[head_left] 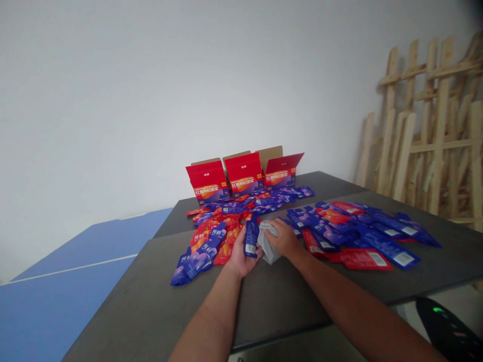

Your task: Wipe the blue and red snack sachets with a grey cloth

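My left hand (242, 257) is closed around a blue pouch (251, 238), whose printed side with a white label faces up. A grey cloth (268, 245) is bunched in my right hand (282, 236), right beside the pouch; whether cloth and pouch touch I cannot tell. Left of my hands lies a heap of red and blue pouches (204, 253), several with fruit pictures and white lettering. To the right spreads another pile of mostly blue pouches (335, 226), with a few red ones among them.
Three red and purple cartons (243, 176) with raised flaps stand at the back of the dark table (279, 301), more pouches in front of them. A blue table (75, 256) with a white line is on the left. Wooden frames (426, 125) lean against the wall at right.
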A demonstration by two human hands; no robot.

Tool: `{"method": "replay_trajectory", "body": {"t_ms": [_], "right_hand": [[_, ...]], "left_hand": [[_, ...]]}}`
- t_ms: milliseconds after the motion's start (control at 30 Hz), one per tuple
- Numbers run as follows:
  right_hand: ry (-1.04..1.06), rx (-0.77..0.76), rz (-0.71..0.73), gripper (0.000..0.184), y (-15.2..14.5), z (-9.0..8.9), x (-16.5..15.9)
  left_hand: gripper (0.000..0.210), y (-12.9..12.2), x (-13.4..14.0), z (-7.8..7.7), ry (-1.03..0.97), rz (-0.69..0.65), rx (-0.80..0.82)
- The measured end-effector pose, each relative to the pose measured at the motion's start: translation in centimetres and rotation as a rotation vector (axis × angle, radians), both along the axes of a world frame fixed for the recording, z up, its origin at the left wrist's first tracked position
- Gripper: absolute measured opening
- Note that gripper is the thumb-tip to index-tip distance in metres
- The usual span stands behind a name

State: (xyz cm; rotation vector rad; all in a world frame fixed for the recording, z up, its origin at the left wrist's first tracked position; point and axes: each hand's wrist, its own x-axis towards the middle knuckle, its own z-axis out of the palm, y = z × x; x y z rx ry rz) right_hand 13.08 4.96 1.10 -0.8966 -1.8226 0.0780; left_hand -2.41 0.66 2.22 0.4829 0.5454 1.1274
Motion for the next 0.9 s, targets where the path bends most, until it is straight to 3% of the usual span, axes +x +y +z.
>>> {"method": "replay_trajectory", "body": {"t_ms": [100, 200, 300, 500, 733, 900], "right_hand": [[-0.169, 0.049, 0.204, 0.017, -1.6, 0.2, -1.1], [-0.286, 0.069, 0.293, 0.016, -2.9, 0.4, -2.2], [-0.261, 0.057, 0.228, 0.016, -3.0, 0.5, -2.4], [-0.025, -0.02, 0.092, 0.016, -1.0, -0.3, -1.8], [0.065, -0.121, -0.042, 0.015, 1.0, -1.1, -1.1], [0.1, -0.094, -0.022, 0.015, 0.5, -0.6, -0.8]], "left_hand": [[0.043, 0.1, 0.0, 0.0, 0.023, 0.012, -0.043], [0.049, 0.0, 0.1, -0.2, 0.066, -0.043, -0.072], [0.053, -0.1, 0.3, -0.5, 0.09, -0.063, -0.055], [0.039, 0.0, 1.0, -1.1, 0.19, -0.02, -0.005], [0.041, 0.1, 1.0, -1.1, 0.245, -0.078, 0.015], [0.039, 0.4, 0.6, -0.9, 0.144, 0.01, 0.003]]}}
